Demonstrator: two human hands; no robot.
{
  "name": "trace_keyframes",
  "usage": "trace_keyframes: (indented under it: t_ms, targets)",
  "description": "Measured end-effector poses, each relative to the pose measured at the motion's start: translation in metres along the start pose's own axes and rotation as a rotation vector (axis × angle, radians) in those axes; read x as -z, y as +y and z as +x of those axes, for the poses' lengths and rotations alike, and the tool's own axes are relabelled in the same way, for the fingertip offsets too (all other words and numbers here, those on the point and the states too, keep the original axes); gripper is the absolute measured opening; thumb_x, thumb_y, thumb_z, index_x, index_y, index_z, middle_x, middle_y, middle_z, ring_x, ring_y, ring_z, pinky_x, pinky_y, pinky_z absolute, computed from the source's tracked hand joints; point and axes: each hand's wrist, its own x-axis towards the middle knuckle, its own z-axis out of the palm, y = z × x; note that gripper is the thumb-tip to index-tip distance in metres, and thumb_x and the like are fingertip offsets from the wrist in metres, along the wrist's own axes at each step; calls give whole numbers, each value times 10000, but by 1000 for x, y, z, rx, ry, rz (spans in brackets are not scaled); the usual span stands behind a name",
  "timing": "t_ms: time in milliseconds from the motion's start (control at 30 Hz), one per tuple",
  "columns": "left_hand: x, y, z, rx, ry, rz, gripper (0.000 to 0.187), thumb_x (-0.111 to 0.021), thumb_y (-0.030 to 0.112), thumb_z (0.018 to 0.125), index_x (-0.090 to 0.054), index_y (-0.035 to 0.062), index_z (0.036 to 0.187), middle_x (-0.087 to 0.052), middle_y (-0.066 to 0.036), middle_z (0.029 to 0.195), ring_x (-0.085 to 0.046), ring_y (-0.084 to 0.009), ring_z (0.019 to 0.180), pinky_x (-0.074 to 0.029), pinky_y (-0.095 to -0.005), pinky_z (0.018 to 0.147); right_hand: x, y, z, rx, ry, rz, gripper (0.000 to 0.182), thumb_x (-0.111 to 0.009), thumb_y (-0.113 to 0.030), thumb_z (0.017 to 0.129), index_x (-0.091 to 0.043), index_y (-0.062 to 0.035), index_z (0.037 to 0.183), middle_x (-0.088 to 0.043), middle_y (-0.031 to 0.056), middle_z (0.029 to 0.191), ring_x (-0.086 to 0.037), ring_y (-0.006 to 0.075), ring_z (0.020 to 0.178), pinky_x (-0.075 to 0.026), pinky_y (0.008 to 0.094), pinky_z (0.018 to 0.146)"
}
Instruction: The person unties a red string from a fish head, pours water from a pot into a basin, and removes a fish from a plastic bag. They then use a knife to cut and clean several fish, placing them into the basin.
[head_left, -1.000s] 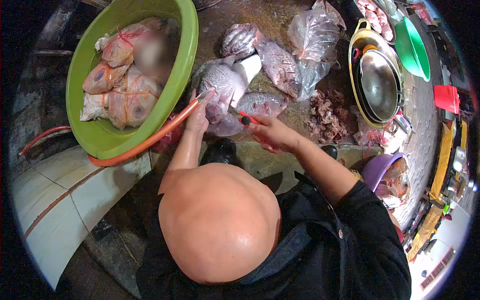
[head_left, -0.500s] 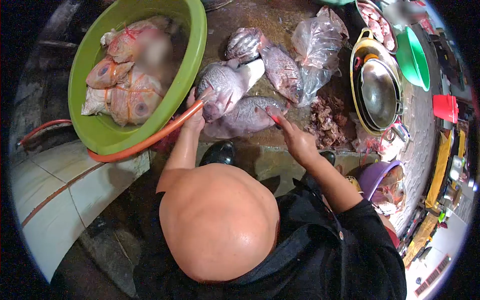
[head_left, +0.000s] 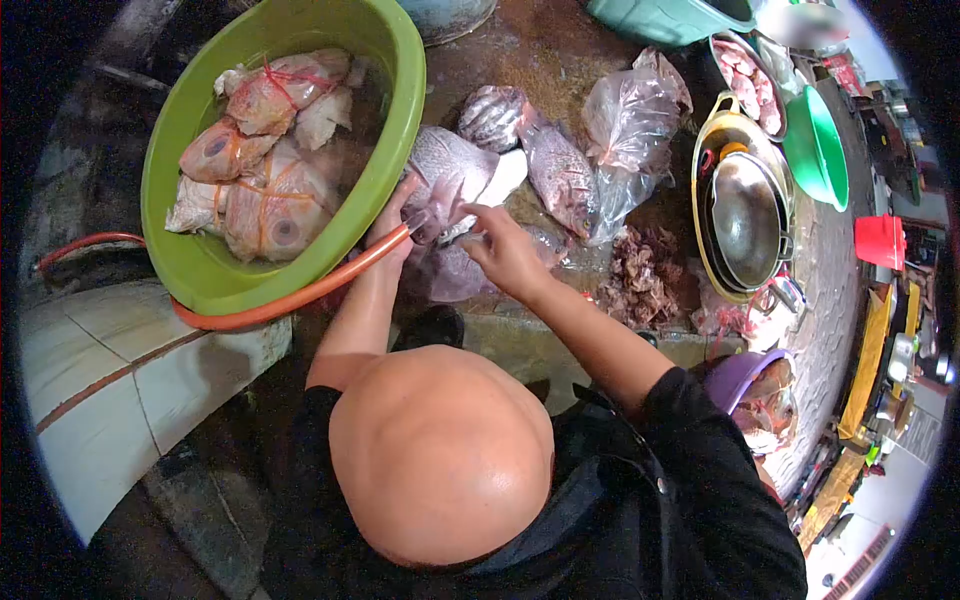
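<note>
A grey fish (head_left: 445, 165) lies beside the tub with its head toward me. My left hand (head_left: 388, 240) is closed at the left side of its head. The orange hose (head_left: 340, 278) crosses over that hand, its open end close to the fish's mouth. Bent fingers of my right hand (head_left: 500, 248) are at the gill area on the other side of the head; their tips are partly hidden. Beneath my hands lies a second grey fish (head_left: 455, 275), mostly covered. Further right is another scored fish (head_left: 560, 175), near a clear plastic bag (head_left: 630, 125).
A green tub (head_left: 408, 110) at left holds several tied fish heads. Dark scraps (head_left: 640, 280) lie on the right near nested pans (head_left: 750, 220). A purple basin (head_left: 735, 380), a green basin (head_left: 815, 150) and a red bucket (head_left: 878, 242) stand farther right.
My right hand has moved left from the lower fish to the upper fish's head. The red-handled tool it held no longer shows in it. The view has shifted slightly.
</note>
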Motion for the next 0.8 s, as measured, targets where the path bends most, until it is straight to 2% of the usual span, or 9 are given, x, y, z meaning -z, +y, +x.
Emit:
trace_keyframes:
  t_ms: [100, 167, 233, 267, 333, 533, 600, 700, 800]
  targets:
    - [22, -6, 18, -114, 73, 15, 392, -694, 200, 743, -536, 39, 1064, -567, -40, 966, -558, -187, 879, -472, -336, 802, -19, -3, 24, -102, -40, 64, 485, -643, -119, 723, -476, -70, 1175, -560, 138, 875, -554, 243, 690, -456, 330, 631]
    - [7, 1, 3, -208, 26, 44, 364, -681, 25, 725, -554, 34, 1066, -542, -41, 1060, -491, -151, 998, -400, -284, 894, -28, 3, 30, -220, -104, 48, 485, -645, -119, 721, -479, -74, 1174, -578, 122, 834, -553, 221, 631, -455, 318, 577]
    - [21, -4, 11, -146, 55, 20, 376, -691, 20, 713, -556, 33, 1064, -544, -39, 1053, -492, -152, 997, -393, -287, 906, -32, 9, 34, -383, -279, 208, 521, -633, -112, 733, -445, -88, 1219, -589, 83, 749, -509, 148, 520, -395, 270, 420]
    - [27, -8, 13, -199, 38, 90, 360, -684, 89, 733, -556, 37, 1065, -552, -43, 1054, -514, -162, 981, -422, -301, 866, -30, 11, 36, -384, -285, 207, 521, -633, -112, 733, -445, -88, 1219, -589, 83, 749, -509, 148, 520, -395, 270, 420]
    - [38, -16, 17, -249, 27, 160, 357, -678, 159, 752, -557, 41, 1066, -560, -46, 1055, -536, -172, 965, -452, -316, 827, -24, 12, 37, -591, -326, 591, 484, -627, -111, 745, -441, -104, 1192, -555, 49, 648, -441, 77, 440, -292, 225, 320]
    - [46, -22, 14, -146, 36, 113, 412, -693, 228, 739, -560, 43, 1082, -573, -58, 1054, -527, -176, 992, -429, -326, 864, -24, -7, 36, -693, -396, 732, 311, -620, -87, 749, -455, -87, 1013, -504, 34, 571, -338, 59, 318, -219, 212, 274]
    - [26, -11, -1, -28, 41, 0, 380, -708, 70, 712, -565, 100, 1062, -542, -7, 1024, -494, -131, 995, -389, -303, 883, -30, -11, 33, -704, -430, 740, 249, -612, -89, 759, -440, -93, 940, -505, 38, 567, -334, 54, 316, -211, 206, 272]
    - [6, -1, -18, -40, 66, 34, 372, -709, 89, 717, -567, 112, 1060, -539, 3, 1023, -494, -122, 992, -395, -308, 877, -22, -11, 34, -677, -431, 835, 205, -594, -95, 773, -420, -93, 880, -501, 41, 558, -343, 57, 317, -211, 209, 267]
    - [13, -3, -14, -15, 66, 28, 372, -709, 90, 719, -566, 112, 1061, -530, 3, 1044, -494, -126, 1000, -399, -317, 878, -21, 8, 34, -694, -416, 834, 182, -537, -78, 801, -504, -90, 980, -542, 58, 571, -457, 116, 376, -311, 255, 314]
